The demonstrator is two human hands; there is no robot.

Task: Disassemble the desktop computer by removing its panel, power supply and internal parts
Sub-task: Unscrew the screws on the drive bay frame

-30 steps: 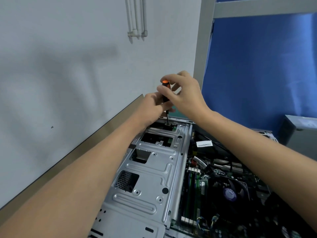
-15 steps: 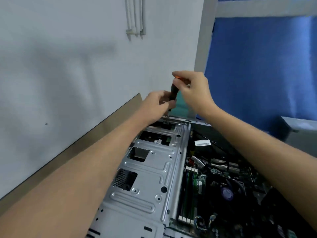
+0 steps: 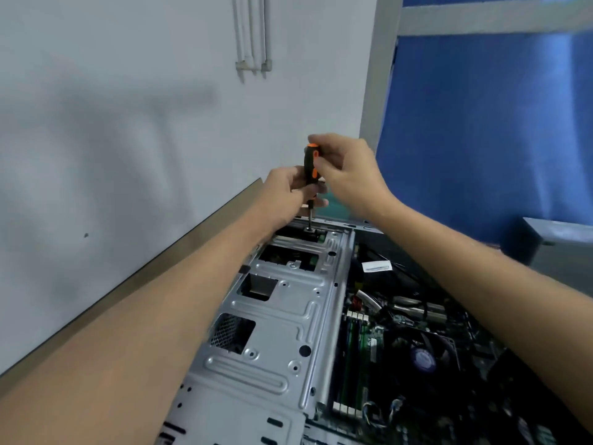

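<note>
Fingers of the right hand curl over the orange-capped top of a black-and-orange screwdriver, pinching its handle just above the centre of the frame. The left hand reaches in from the lower left, and its fingers wrap the bottom of the handle and the start of the shaft, so both hands grip the tool. It stands nearly upright with its tip set down at the far end of the silver drive cage. What the tip meets is too small to tell.

That cage belongs to the desktop computer, which lies on its side with the panel off and fills the lower centre and lower right of the frame. Right of the cage sits the motherboard with green memory slots. Further right is a cooler fan with a purple hub, and black cables run past a white label above it.

A brown strip of tabletop runs diagonally along the computer's left side, against a pale wall. White pipes hang at the top centre. A blue curtain fills the upper right, with a grey box at the right edge.
</note>
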